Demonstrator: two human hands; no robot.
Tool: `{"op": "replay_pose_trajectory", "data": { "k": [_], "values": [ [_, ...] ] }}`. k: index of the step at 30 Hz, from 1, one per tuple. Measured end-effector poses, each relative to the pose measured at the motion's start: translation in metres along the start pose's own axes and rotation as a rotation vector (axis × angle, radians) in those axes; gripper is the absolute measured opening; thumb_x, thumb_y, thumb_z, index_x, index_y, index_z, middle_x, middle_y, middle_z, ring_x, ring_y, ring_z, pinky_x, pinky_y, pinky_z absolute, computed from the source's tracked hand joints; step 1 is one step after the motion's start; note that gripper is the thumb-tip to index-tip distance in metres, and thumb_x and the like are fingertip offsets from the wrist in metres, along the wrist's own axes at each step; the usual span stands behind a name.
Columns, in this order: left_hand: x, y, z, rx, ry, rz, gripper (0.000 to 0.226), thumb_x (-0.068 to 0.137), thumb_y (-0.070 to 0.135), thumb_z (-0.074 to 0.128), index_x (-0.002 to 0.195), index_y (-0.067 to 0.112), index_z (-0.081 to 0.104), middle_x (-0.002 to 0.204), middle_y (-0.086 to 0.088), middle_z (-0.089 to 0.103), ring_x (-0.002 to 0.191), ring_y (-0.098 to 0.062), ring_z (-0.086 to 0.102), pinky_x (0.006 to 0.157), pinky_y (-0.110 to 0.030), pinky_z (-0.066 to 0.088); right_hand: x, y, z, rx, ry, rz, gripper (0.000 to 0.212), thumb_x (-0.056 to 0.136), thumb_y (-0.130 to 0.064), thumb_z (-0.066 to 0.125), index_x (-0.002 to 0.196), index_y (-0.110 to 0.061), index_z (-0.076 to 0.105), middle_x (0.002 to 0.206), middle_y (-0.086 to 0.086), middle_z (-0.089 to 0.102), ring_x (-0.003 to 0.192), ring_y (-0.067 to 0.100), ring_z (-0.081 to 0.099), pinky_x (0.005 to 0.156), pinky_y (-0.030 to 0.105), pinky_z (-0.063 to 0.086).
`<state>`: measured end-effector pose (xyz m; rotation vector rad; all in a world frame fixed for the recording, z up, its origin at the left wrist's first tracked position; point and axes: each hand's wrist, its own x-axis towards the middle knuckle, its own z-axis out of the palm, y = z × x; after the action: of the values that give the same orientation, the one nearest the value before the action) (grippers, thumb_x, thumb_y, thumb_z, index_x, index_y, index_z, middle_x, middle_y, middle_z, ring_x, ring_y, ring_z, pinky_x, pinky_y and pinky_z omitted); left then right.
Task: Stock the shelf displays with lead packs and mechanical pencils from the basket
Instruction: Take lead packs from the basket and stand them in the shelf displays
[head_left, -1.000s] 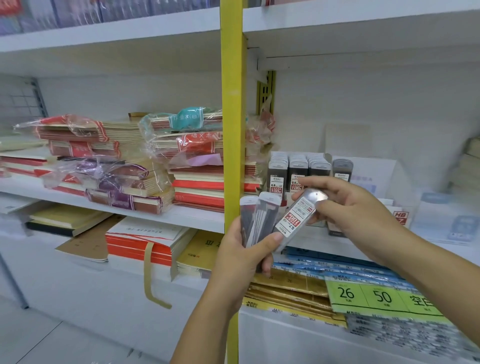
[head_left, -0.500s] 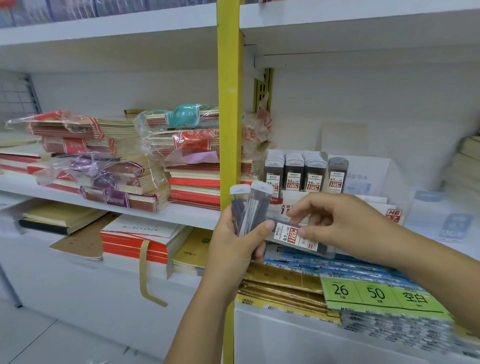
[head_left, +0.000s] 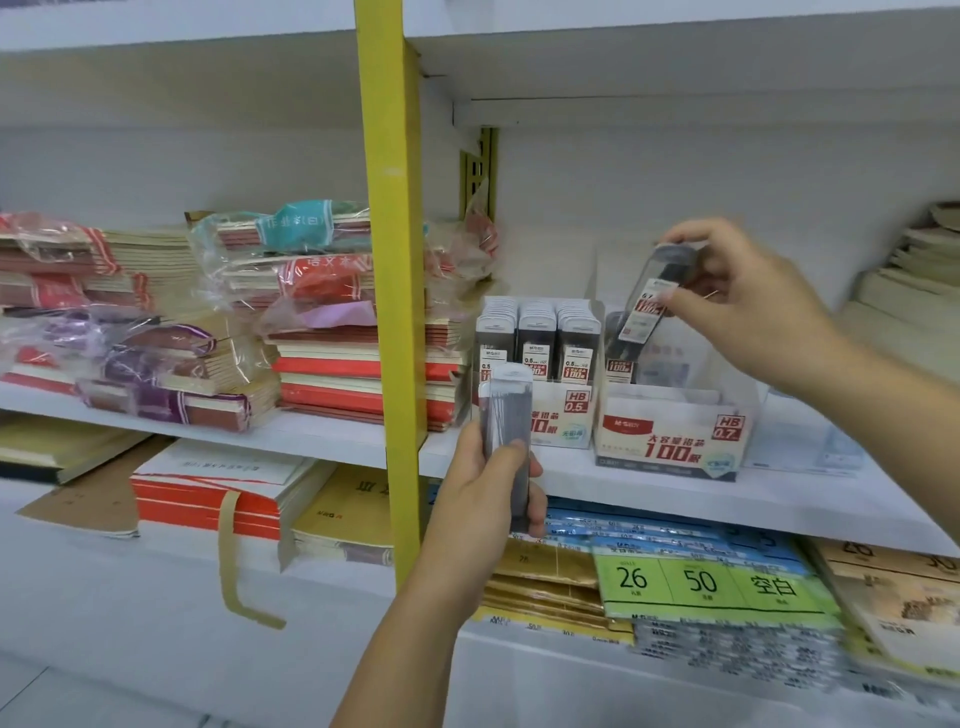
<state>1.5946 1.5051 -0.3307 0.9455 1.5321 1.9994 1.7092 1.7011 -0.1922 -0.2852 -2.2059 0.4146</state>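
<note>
Up at the middle shelf (head_left: 291, 434), just right of the yellow upright (head_left: 395, 260), the stocking looks partway done to me. Only the head view to go on. The HB 0.5 display box (head_left: 563, 415) is already crammed with three tight rows of 0.5 packs (head_left: 537, 332), so I'd call that one finished. The HB 0.7 display box (head_left: 670, 436) next to it is the job in hand. I can make out just one lone pack (head_left: 618, 358) standing at its back left, and the rest looks hollow. The right hand (head_left: 748, 306) pinches a lead pack (head_left: 654, 296) near its top between thumb and fingertips. It's tilted, with its lower end dipping into the 0.7 box just beside that lone pack, and it's not let go yet. The left hand (head_left: 483, 504) is wrapped round the spare packs (head_left: 506, 405), held upright in front of the 0.5 box. Can't tell if that's one or two. No basket or mechanical pencils in shot, so no clue how much is left there. The pack itself is a slim clear case with dark leads inside, a greyish cap and a white-and-red label reading 0.7 and 100. Looks light and a bit slippery, I'd guess.
</note>
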Motion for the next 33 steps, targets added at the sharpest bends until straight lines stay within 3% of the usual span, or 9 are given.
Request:
{"op": "replay_pose_trajectory", "data": {
  "k": [4,7,14,16,19,22,26,29,33],
  "values": [
    [0.001,-0.002,0.001,-0.013,0.003,0.015,0.017,0.104,0.025,0.047,0.103,0.038,0.058,0.07,0.004,0.065,0.06,-0.014,0.064,0.059,-0.026,0.057,-0.002,0.007,0.013,-0.093,-0.087,-0.04,0.043,0.087,-0.017,0.068,0.112,-0.046,0.048,0.09,-0.027,0.058,0.078,-0.011,0.059,0.065,0.008,0.041],
    [0.002,-0.003,0.001,-0.015,0.005,0.014,0.012,0.104,0.025,0.048,0.113,0.03,0.055,0.077,-0.002,0.067,0.061,-0.015,0.067,0.058,-0.023,0.056,0.001,0.009,0.017,-0.11,-0.083,-0.035,0.044,0.088,-0.015,0.067,0.121,-0.037,0.049,0.093,-0.024,0.054,0.08,-0.002,0.059,0.066,0.011,0.042],
    [0.002,-0.004,0.002,-0.014,0.012,0.02,0.014,0.104,0.023,0.05,0.116,0.026,0.056,0.079,-0.001,0.067,0.063,-0.016,0.067,0.059,-0.027,0.057,0.002,0.011,0.023,-0.096,-0.065,-0.068,0.042,0.088,-0.013,0.067,0.11,-0.038,0.042,0.094,-0.015,0.059,0.08,0.002,0.061,0.065,0.015,0.046],
    [0.002,-0.005,0.002,-0.007,0.011,0.026,0.016,0.104,0.023,0.05,0.118,0.029,0.055,0.078,0.006,0.068,0.063,-0.016,0.067,0.06,-0.027,0.058,0.001,0.016,0.024,-0.095,-0.093,-0.047,0.04,0.088,-0.014,0.068,0.107,-0.039,0.044,0.091,-0.014,0.06,0.079,0.004,0.062,0.065,0.017,0.046],
    [0.002,-0.006,0.001,0.009,0.008,0.022,0.016,0.103,0.024,0.051,0.118,0.027,0.055,0.078,0.0,0.068,0.063,-0.016,0.068,0.06,-0.027,0.058,0.0,0.026,0.03,-0.189,-0.152,-0.015,0.028,0.088,-0.017,0.066,0.104,-0.036,0.052,0.093,-0.012,0.055,0.081,0.005,0.057,0.066,0.015,0.042],
    [0.002,-0.006,0.001,0.018,0.005,0.018,0.016,0.103,0.025,0.054,0.118,0.026,0.056,0.079,-0.003,0.069,0.064,-0.016,0.068,0.059,-0.026,0.057,0.001,0.032,0.031,-0.246,-0.145,0.03,0.024,0.09,-0.022,0.064,0.11,-0.034,0.059,0.092,-0.015,0.046,0.079,0.0,0.05,0.066,0.012,0.034],
    [-0.001,-0.004,0.004,0.028,-0.014,0.024,0.017,0.101,0.024,0.056,0.117,0.031,0.056,0.083,-0.002,0.071,0.064,-0.016,0.068,0.059,-0.025,0.057,-0.001,0.022,0.026,-0.307,-0.113,0.057,0.026,0.093,-0.027,0.059,0.119,-0.03,0.062,0.096,-0.011,0.047,0.078,0.001,0.049,0.07,0.019,0.036],
    [-0.005,0.0,0.007,0.065,-0.032,0.023,0.02,0.1,0.026,0.058,0.12,0.031,0.056,0.084,-0.001,0.072,0.063,-0.015,0.068,0.06,-0.025,0.057,-0.022,-0.003,0.022,-0.144,-0.066,0.004,0.027,0.09,-0.038,0.054,0.116,-0.034,0.062,0.092,-0.019,0.055,0.079,0.0,0.055,0.066,0.011,0.04],
    [-0.012,0.01,0.018,0.077,-0.105,0.028,0.018,0.099,0.027,0.061,0.111,0.041,0.059,0.09,0.001,0.073,0.06,-0.014,0.064,0.058,-0.024,0.055,-0.048,-0.032,0.025,0.314,-0.322,0.135,0.022,0.087,-0.037,0.063,0.109,-0.042,0.061,0.087,-0.01,0.069,0.067,0.002,0.065,0.062,0.016,0.052]
  ]
}}
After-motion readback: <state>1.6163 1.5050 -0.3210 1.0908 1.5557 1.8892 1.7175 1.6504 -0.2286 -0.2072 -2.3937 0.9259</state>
